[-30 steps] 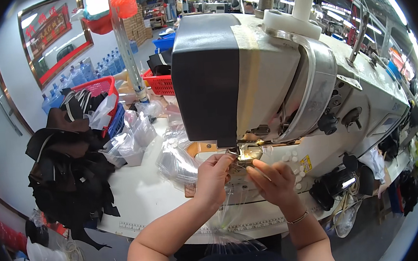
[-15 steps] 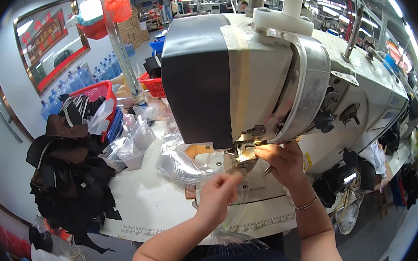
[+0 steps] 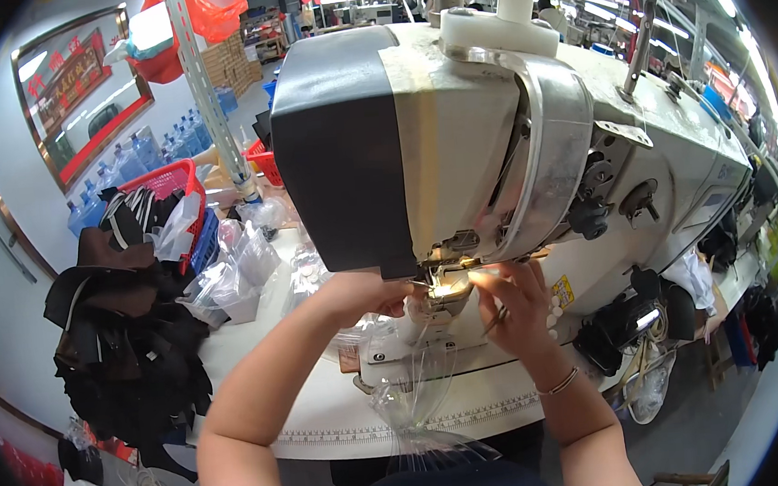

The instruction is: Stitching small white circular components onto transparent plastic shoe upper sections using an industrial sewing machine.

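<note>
A big grey and cream sewing machine fills the upper middle of the view. Under its head, by the lit needle area, both my hands work close together. My left hand reaches in from the left, fingers curled at the needle area. My right hand is on the right side, fingers pinched with a thin metal tool between them. A piece of clear plastic film hangs from under the needle down over the table's front edge. What the left fingers grip is hidden.
The white table has a ruler strip along its front edge. Crumpled clear bags lie left of the machine. A pile of black fabric pieces sits at far left, with red baskets behind. A metal pole stands behind the table.
My view has moved closer to the machine. My left hand has gone from the table up to the needle area. My right hand stays by the needle.
</note>
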Tool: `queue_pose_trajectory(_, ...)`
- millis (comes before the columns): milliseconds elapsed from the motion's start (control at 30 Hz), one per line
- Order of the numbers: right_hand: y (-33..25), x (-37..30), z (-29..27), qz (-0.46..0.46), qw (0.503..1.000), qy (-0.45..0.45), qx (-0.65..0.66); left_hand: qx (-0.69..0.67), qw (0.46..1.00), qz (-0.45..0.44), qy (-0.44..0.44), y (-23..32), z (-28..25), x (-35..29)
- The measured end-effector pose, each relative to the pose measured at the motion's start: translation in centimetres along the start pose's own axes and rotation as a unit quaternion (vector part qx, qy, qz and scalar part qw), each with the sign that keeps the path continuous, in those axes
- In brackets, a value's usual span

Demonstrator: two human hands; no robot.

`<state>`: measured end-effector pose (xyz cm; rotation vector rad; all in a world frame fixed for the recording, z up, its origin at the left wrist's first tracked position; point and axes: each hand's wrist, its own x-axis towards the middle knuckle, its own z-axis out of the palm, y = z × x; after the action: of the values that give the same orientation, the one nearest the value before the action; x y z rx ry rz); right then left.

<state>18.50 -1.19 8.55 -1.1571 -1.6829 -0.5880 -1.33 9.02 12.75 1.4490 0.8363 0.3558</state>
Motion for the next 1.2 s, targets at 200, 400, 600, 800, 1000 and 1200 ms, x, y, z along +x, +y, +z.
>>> queue_pose_trajectory(200,-4.2,-3.0,1.1,0.281,0.867,-0.118,0.394,-0.339,0.936,-0.087,-0.038,-2.2,1.0,0.2)
queue_pose_trajectory(400,-5.6,-2.6,1.5,0.446,0.714,-0.189,0.506,-0.22,0.973,0.069,0.008,-3.8,1.4,0.6)
queue_pose_trajectory(600,-5.2,-2.5,1.3,0.409,0.768,-0.181,0.458,-0.245,0.966,0.064,0.044,-4.7,2.0,1.1)
queue_pose_trajectory(800,-3.1,-1.4,-0.3,0.465,0.72,-0.14,0.497,-0.186,0.968,0.124,0.112,-4.4,4.2,0.0)
queue_pose_trajectory(1000,-0.9,-0.7,-0.7,0.472,0.679,-0.17,0.536,-0.148,0.968,0.162,0.125,-4.6,5.2,-0.7)
queue_pose_trajectory(1200,0.9,-0.3,-0.8,0.502,0.663,-0.178,0.526,-0.069,0.971,0.181,0.139,-5.3,5.5,-1.2)
